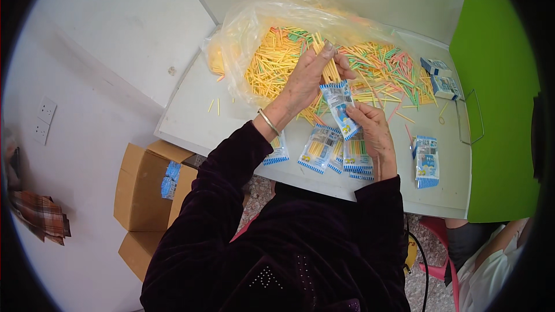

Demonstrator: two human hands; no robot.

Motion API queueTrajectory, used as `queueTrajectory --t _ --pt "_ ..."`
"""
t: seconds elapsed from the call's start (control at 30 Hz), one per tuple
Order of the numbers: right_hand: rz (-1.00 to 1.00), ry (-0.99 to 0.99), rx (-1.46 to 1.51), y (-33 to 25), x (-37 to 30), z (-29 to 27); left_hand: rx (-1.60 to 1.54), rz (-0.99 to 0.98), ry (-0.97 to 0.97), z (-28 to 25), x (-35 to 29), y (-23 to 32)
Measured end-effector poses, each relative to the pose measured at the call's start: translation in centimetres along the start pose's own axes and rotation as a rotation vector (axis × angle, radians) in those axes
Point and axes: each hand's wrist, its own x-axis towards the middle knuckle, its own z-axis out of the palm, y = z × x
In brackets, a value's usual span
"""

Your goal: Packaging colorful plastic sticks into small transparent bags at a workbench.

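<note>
My left hand (306,78) is closed round a bunch of thin yellow sticks (331,74), whose lower ends sit in the mouth of a small blue-and-clear plastic packet (338,104). Lower down, my right hand (374,133) grips that packet along its side, with the thumb on its front. Behind both hands a big clear plastic bag (237,29) lies open, spilling a heap of yellow, green and pink sticks (272,60). Near the table's front edge lie several similar packets (315,149) with sticks inside.
One packet (426,162) lies apart at the right. Small blue-and-white packs (444,86) and a bent wire frame (473,118) are by the green panel (497,81). Loose sticks (213,106) lie on the white table (191,115). An open cardboard box (136,190) stands at lower left.
</note>
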Motion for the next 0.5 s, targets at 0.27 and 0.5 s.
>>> queueTrajectory --t 0.27,0.5 --pt "-0.015 -0.011 0.054 0.3 -0.3 -0.4 0.237 0.159 -0.067 0.3 -1.0 -0.3" --pt "-0.005 -0.071 -0.047 0.1 -0.9 -0.3 0.217 0.134 -0.011 0.3 -1.3 0.0"
